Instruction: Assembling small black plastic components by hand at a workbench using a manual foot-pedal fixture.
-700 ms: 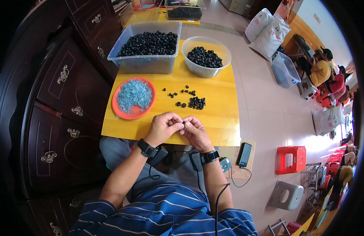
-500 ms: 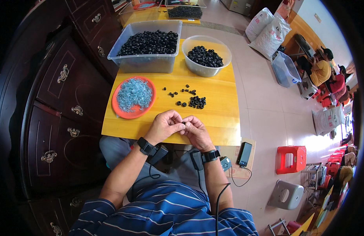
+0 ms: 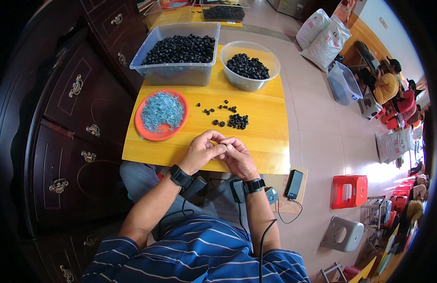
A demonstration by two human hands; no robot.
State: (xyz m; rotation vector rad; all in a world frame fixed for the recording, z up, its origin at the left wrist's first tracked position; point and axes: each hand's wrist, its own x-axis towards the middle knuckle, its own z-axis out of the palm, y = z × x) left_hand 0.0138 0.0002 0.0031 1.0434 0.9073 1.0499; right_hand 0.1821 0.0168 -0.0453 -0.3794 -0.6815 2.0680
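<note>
Both hands meet at the near edge of the yellow wooden desk (image 3: 261, 141), fingertips pressed together over the wood. The left hand (image 3: 203, 152) is curled, thumb and fingers pinched toward the right hand (image 3: 238, 155), which is curled the same way; whatever small piece sits between the fingertips is too tiny to make out, so I cannot tell what they grip. Each wrist wears a black band with a small dark box and a cable.

Just beyond the hands on the desk lies a loose heap of small black rings (image 3: 237, 121), with a few strays scattered to its left and farther from the person. Left of that heap sits an orange plate (image 3: 144, 132) filled with pale blue-grey wire bits (image 3: 161, 111). At the far edge of the desk stand a clear rectangular tub (image 3: 173, 73) full of black rings and, to its right, a clear round bowl (image 3: 246, 82) also holding black rings.

A dark wooden cabinet (image 3: 72, 118) with brass handles stands along the left side of the desk. Right of the desk's near corner, a phone (image 3: 294, 184) lies on a board, and farther right on the floor is a red stool (image 3: 348, 191).
</note>
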